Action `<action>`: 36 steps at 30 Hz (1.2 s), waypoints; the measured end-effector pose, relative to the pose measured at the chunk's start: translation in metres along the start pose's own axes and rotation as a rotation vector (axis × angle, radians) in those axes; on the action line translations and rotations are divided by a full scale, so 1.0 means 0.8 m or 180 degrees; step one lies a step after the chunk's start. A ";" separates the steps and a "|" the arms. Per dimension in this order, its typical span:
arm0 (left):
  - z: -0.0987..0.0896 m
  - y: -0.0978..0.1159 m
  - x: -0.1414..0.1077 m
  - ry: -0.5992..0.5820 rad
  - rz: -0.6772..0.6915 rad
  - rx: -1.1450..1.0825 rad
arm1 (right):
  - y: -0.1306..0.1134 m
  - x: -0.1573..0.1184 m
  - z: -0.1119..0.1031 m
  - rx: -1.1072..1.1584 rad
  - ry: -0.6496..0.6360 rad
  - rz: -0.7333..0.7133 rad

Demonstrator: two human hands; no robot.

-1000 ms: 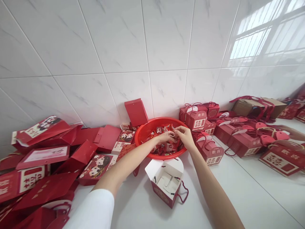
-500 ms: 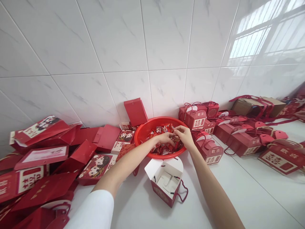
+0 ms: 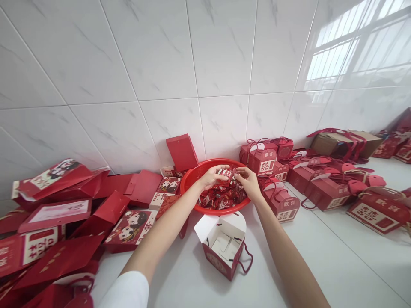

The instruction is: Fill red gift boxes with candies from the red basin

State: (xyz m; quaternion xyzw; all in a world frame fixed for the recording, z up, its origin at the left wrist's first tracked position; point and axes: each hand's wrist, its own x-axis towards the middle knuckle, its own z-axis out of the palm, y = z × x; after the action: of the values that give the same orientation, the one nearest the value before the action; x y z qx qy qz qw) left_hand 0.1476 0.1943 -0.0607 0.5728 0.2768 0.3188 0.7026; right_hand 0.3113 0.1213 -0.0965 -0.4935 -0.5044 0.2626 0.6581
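A round red plastic basket (image 3: 209, 209) holds many wrapped candies (image 3: 221, 196) in red wrappers. Over it, my left hand (image 3: 213, 176) is closed around a red-wrapped candy (image 3: 226, 173), which shows between thumb and fingers. Close beside it, my right hand (image 3: 246, 179) has its fingertips pinched at a red wrapper by the candy's right end; whether this is the same piece I cannot tell. In front of the basket stands a red gift box (image 3: 221, 261) with its white lid flaps open, its white inside bare, and a dark red cord handle hanging at the right.
Unfilled-looking red boxes and flat panda-printed boxes (image 3: 131, 229) pile up on the left. A plain red box (image 3: 182, 152) leans on the tiled wall. Closed gift boxes with cord handles (image 3: 285, 207) stand in rows at right, with brown cardboard boxes (image 3: 334, 143) behind.
My left hand has risen out of the candies with a red-wrapped candy in its fingers. My right hand stays pinched close by. The person's hand at the far right edge has gone from view.
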 end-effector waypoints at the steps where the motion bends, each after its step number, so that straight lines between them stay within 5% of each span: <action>1: -0.001 0.002 -0.003 0.0036 0.0059 0.0004 | 0.002 0.000 0.000 -0.0018 0.0074 0.0042; 6: -0.004 0.004 -0.013 0.0064 0.0107 0.0148 | 0.003 0.000 0.001 -0.0123 0.0109 0.0064; 14: 0.000 -0.008 -0.011 -0.0065 0.0220 0.0216 | -0.009 -0.007 0.003 -0.0206 -0.0705 0.0192; 20: 0.000 -0.006 -0.013 0.0276 0.0026 0.0377 | -0.007 -0.006 0.002 -0.0088 -0.0476 0.0170; 30: -0.003 -0.012 -0.010 0.0058 -0.0024 0.0550 | -0.002 -0.005 0.001 -0.0344 -0.0771 0.0272; 36: -0.008 -0.017 -0.006 0.0086 -0.0068 0.0943 | -0.001 -0.004 0.003 -0.0402 -0.0553 0.0292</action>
State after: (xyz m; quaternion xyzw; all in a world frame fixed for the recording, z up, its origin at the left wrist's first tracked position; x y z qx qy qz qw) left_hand 0.1414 0.1932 -0.0750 0.6628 0.3363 0.2747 0.6100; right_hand 0.3079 0.1189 -0.0971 -0.5319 -0.5519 0.3020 0.5668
